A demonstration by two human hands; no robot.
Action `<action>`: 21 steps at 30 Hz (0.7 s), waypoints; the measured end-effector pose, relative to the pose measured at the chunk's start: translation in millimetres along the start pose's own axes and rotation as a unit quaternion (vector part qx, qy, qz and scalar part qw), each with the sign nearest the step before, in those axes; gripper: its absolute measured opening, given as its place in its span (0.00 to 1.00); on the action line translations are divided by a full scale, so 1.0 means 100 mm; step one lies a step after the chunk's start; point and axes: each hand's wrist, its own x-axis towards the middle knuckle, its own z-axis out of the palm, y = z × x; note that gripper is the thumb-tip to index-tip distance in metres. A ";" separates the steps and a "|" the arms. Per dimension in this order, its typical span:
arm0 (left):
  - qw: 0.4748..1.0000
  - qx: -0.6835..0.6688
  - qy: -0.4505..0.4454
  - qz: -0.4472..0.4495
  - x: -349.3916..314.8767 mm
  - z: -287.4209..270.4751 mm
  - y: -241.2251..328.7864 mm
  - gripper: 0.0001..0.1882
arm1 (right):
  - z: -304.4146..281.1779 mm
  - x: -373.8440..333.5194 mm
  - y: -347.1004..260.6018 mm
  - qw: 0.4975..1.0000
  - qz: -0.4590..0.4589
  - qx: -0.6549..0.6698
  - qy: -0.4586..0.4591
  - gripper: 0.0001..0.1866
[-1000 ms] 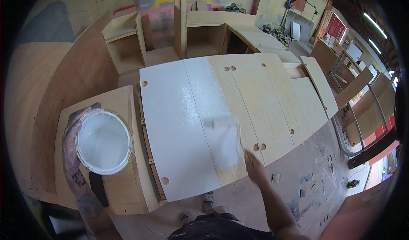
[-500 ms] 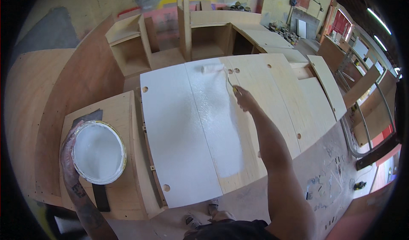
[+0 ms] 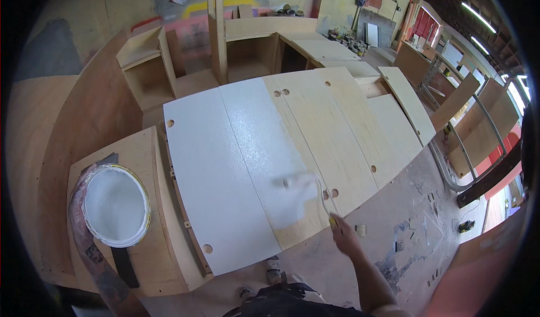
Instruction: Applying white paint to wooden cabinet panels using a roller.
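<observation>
My right hand is closed round the handle of a paint roller, whose sleeve is smeared by motion. The roller lies over the lower part of a wooden panel that carries wet white paint on its left portion and bare wood on its right. Left of it, a panel is white all over. At the far left, my left hand wraps the outer side of a paint bucket with white paint inside. The hand's fingers are partly hidden by the bucket.
Bare wooden panels with round holes continue to the right. A low wooden cabinet is beneath the bucket, with a black strip on it. Open cabinets stand behind. Scraps lie on the floor at right.
My right hand has brought the roller from the panel's far end down toward its near end. White now reaches further right along the panel. The whole view has shifted; my left hand keeps the bucket.
</observation>
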 end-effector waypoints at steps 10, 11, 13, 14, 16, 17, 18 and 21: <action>0.999 0.027 0.024 0.012 0.52 0.15 0.19 0.27 | 0.12 4.04 -0.66 0.985 -0.054 0.157 -0.042 0.22; 0.999 0.039 0.034 0.008 0.52 0.18 0.23 0.27 | 0.19 4.10 -0.97 0.990 -0.052 0.119 -0.045 0.22; 0.998 0.045 0.039 0.007 0.46 0.13 0.25 0.27 | 0.15 4.04 -1.29 0.995 -0.050 0.079 -0.043 0.22; 0.998 0.042 0.038 0.008 0.49 0.13 0.24 0.27 | 0.11 4.01 -1.30 0.996 -0.045 0.070 -0.043 0.22; 0.999 0.030 0.034 0.008 0.53 0.18 0.22 0.27 | 0.03 3.89 -1.15 0.997 -0.037 0.056 -0.040 0.22; 0.999 0.024 0.033 0.009 0.48 0.15 0.18 0.27 | -0.01 3.73 -0.96 0.996 -0.063 0.048 -0.052 0.22; 0.999 0.028 0.037 0.015 0.38 0.08 0.23 0.27 | 0.00 3.57 -0.84 0.992 -0.097 0.047 -0.068 0.22; 0.999 0.010 0.037 0.026 0.35 -0.02 0.13 0.27 | -0.06 2.80 -0.37 0.993 -0.115 -0.006 -0.033 0.21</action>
